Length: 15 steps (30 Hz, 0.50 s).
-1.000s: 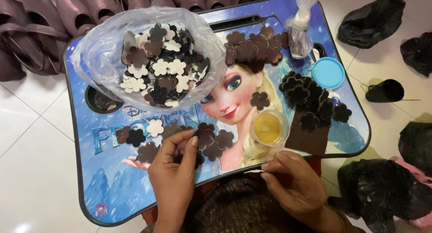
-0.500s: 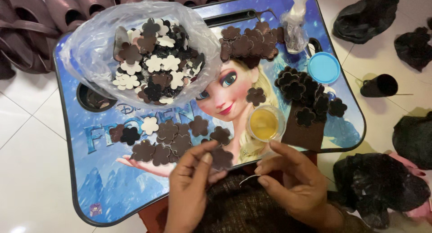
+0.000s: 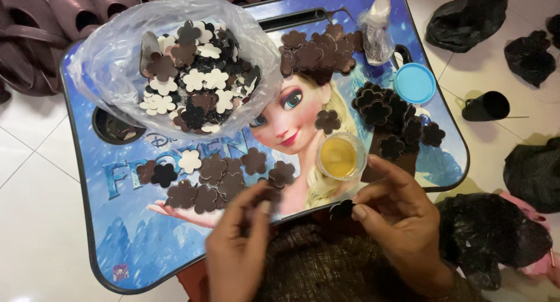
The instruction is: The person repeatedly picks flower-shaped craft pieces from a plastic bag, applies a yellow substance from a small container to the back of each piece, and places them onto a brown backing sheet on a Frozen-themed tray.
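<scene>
We hold our right hand [image 3: 402, 220] just below the small clear cup of yellow liquid [image 3: 341, 156], thumb and forefinger pinched on a dark flower-shaped cutout [image 3: 341, 209] at the near edge of the blue lap tray [image 3: 116, 243]. Our left hand [image 3: 239, 249], blurred, sits left of that cup with its fingertips closed on another dark flower piece [image 3: 269, 192]; how tightly, we cannot tell.

Left of the cup, a loose spread of brown flower cutouts [image 3: 219, 176] lies flat on the tray, with one cream piece [image 3: 189, 161] among them. Up and left of the cup, an open clear plastic bag [image 3: 111, 63] bulges with brown, black and cream flowers. Straight above the cup lies a single brown flower [image 3: 328, 120], and beyond it a heap of brown ones [image 3: 318, 51]. Right of the cup sits a black pile [image 3: 391, 115], then a round blue lid [image 3: 415, 83]. A knotted clear pouch [image 3: 376, 31] stands above that lid. The tray bears a cartoon picture in blues. Off the tray, to the right of the cup, black bags [image 3: 466, 13] rest on the white tile floor [image 3: 35, 179].
</scene>
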Tool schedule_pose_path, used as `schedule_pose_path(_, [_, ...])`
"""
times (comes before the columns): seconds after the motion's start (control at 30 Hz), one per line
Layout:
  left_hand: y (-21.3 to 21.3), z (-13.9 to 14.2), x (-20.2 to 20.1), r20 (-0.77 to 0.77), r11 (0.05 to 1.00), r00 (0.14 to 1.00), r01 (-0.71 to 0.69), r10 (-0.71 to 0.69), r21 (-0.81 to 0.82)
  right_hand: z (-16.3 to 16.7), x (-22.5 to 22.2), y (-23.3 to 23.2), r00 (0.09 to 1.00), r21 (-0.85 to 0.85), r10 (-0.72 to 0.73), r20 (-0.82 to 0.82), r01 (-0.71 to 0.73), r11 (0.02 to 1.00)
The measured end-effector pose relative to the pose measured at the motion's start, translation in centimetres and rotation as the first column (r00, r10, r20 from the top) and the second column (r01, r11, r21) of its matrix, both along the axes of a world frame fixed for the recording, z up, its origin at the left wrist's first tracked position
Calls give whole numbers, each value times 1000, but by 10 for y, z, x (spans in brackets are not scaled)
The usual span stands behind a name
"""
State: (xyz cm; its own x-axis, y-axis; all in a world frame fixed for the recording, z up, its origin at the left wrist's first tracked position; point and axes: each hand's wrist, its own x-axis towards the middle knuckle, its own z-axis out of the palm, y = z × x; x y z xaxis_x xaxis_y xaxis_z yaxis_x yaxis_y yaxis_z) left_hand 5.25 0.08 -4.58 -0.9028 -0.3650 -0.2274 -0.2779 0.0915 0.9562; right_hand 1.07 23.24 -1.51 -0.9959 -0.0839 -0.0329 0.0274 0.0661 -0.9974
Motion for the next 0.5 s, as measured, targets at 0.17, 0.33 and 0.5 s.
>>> schedule_pose_path(0.17, [-44,15,-7,-105,752,991,-134,87,-646,-9,-1,4,999,6,-16,-41,16,1000])
schedule_pose_path(0.33, [-42,22,-28,-244,503,969,-194,-35,-842,-14,0,3,999,-8,2,-48,-2,1000])
schedule_pose_path(0.5, [-25,20,-51,-255,488,961,-173,-108,-856,-16,3,3,998,5,-3,-61,3,1000])
